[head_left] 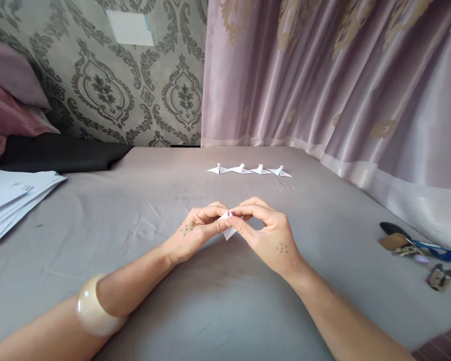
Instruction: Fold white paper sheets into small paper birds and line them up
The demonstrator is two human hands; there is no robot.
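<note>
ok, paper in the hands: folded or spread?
Folded: the white paper, pinched by the left hand and right hand, shows flaps above and a pointed tip below.

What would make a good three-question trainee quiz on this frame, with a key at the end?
1. Count: how many folded papers are in the far row?
2. True or false: the bangle is on the left arm.
3. Choose: the small white paper is held by (a) left alone, (b) right alone, (c) both together.

Key: 1. four; 2. true; 3. c, as the left hand and right hand both hold it.
</note>
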